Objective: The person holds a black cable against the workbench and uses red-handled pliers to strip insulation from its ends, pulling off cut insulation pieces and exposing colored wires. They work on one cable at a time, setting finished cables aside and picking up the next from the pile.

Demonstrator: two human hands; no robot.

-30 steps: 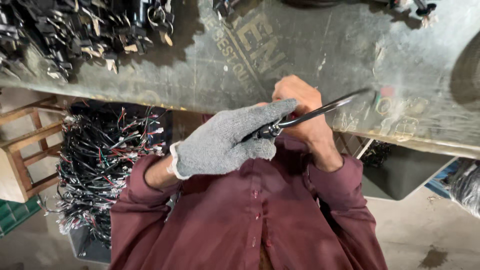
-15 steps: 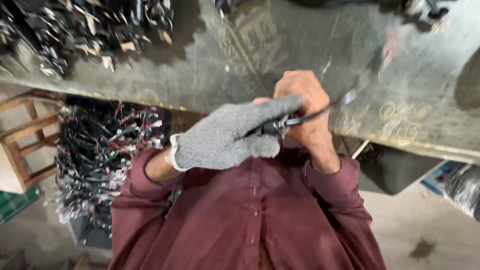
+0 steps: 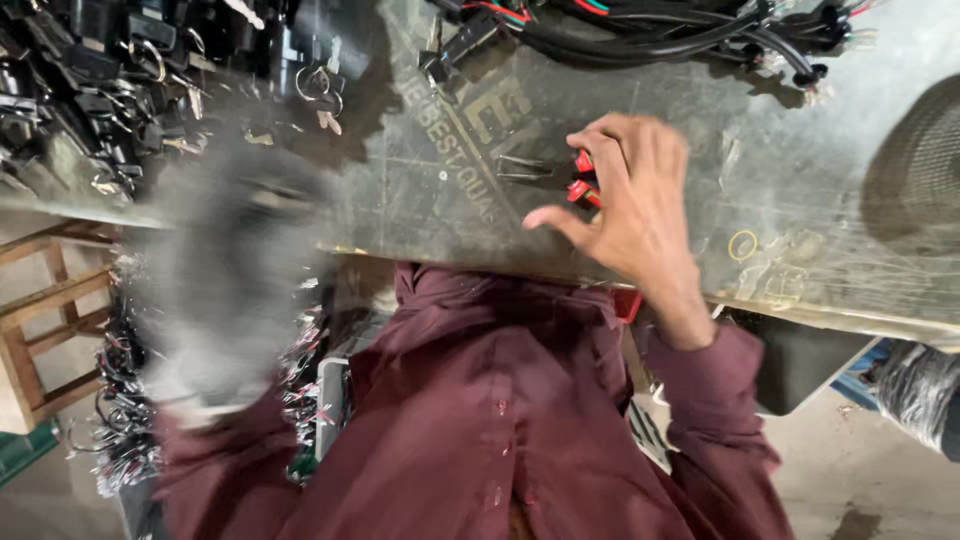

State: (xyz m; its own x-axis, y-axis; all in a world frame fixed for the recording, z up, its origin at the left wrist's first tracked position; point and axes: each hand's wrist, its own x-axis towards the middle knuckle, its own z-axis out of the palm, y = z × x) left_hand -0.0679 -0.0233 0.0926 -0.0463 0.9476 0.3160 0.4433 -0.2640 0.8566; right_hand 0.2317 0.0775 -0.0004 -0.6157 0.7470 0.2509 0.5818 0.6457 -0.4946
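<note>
Nearest of all was the maroon shirt (image 3: 480,420), buttoned down the front, filling the low middle of the view. To its left the gloved left hand (image 3: 235,270) was only a grey smear of motion, so I could not tell whether its fingers were spread or closed, nor whether it held anything. A wooden stool (image 3: 45,330) stood on the floor on that side, with a hanging bundle of wires (image 3: 125,400) beside it.

Above the shirt, the bare right hand (image 3: 625,200) lay on the worn grey workbench (image 3: 450,200), its thumb stuck out and its fingers curled over a small red part (image 3: 583,180), which sat on the bench top under the fingertips; it looked like a connector, though half of it was hidden. Farther off, a heap of black switch parts with keys (image 3: 110,80) covered the bench's far left, and a black cable harness (image 3: 660,30) ran along its far edge.
</note>
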